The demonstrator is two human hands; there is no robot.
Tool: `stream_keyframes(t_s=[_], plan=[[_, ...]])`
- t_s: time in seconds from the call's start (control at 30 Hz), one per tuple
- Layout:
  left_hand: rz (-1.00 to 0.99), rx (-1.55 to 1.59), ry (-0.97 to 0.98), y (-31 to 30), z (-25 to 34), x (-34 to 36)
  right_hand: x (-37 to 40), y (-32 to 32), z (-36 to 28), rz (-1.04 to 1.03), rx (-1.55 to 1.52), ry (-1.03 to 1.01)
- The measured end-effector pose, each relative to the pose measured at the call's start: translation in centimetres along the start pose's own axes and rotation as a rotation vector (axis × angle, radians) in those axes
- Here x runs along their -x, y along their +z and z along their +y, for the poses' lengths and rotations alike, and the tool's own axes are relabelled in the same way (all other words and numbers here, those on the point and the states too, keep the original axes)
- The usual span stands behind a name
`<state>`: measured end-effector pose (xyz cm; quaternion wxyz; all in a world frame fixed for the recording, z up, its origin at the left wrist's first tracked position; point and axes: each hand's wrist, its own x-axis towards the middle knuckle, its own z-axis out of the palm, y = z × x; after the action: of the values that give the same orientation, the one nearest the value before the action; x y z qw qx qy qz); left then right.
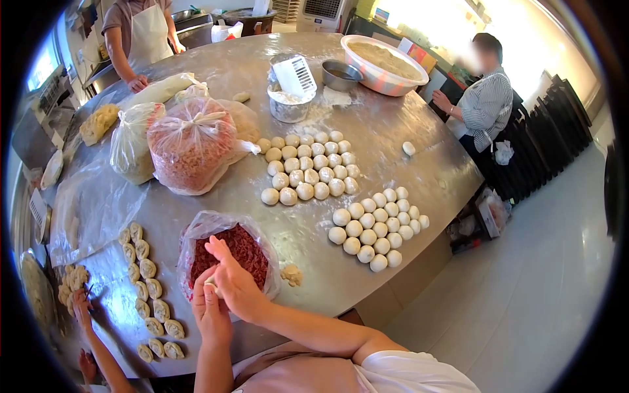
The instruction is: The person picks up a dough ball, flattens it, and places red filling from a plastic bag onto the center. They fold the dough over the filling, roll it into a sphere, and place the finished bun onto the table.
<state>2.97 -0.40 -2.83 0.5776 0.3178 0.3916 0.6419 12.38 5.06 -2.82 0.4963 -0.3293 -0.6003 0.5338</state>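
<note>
**Two hands closed on one dough piece**

Both hands meet low in my feed, over the near side of the steel table (426, 177).

- Left hand (208, 314): fingers curled round a small pale dough piece (211, 284), holding it from below.
- Right hand (237, 286): thumb and fingers pinching the same piece from the other side, forefinger raised.
- The dough piece sits between the two hands, lifted off the table, just in front of the open bag of red filling (244, 254). I cannot tell what is inside it.

Around the hands:
- Shaped dumplings (152, 288) lie in two curved rows to the left.
- A dough scrap (291, 274) lies just right of the open bag.
- The near cluster of dough balls (375, 228) and the far cluster of dough balls (308, 169) sit further out.
- A tied bag of red filling (191, 145) lies beyond the open one.
- A large bowl (383, 62) stands at the far edge.

Others at the table:
- A person in a white apron (147, 33) stands at the far side.
- A person in a striped shirt (486, 105) is on the right.
- A co-worker's hand (82, 306) rests at lower left.
</note>
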Motion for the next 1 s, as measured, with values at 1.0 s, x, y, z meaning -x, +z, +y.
stream_keyframes(t_s=[1.0], plan=[[-0.322,-0.222,-0.116,2.9,2.2,0.5,-0.6,-1.8,-1.0,-0.178,0.734,0.075]])
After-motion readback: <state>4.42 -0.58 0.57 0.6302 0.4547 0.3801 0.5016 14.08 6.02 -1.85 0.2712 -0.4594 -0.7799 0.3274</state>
